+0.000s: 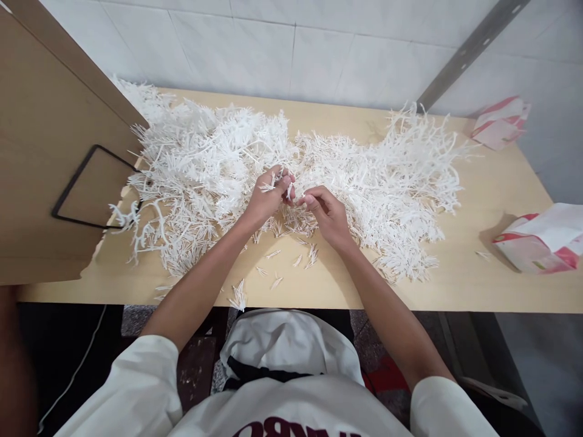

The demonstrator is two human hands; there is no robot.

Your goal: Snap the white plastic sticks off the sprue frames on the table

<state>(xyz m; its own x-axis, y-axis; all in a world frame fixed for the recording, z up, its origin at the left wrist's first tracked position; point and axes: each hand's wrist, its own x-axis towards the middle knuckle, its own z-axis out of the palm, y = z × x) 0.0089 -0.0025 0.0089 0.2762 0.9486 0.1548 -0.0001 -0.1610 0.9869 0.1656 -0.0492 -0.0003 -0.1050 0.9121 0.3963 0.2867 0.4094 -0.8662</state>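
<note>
White branching plastic-like pieces lie in a left heap (pixel 204 158) and a right heap (pixel 387 176) on a pale wooden table (pixel 328 285). Between the heaps, my left hand (pixel 273 191) is closed around a few small white pieces, whose tips stick out past the thumb and fingers. Just right of it, my right hand (pixel 325 209) pinches with thumb and forefinger at the end of a small white piece. The two hands are close together above the table. Small loose pieces (pixel 311 256) lie in front of them.
A large cardboard box (pixel 59 158) with a black wire loop (pixel 75 182) stands at the left. Two red-and-white packets (pixel 501 121) (pixel 542 240) are at the right. A metal post (pixel 469 54) rises by the tiled wall behind. Another person's arm (pixel 16 364) shows at the lower left.
</note>
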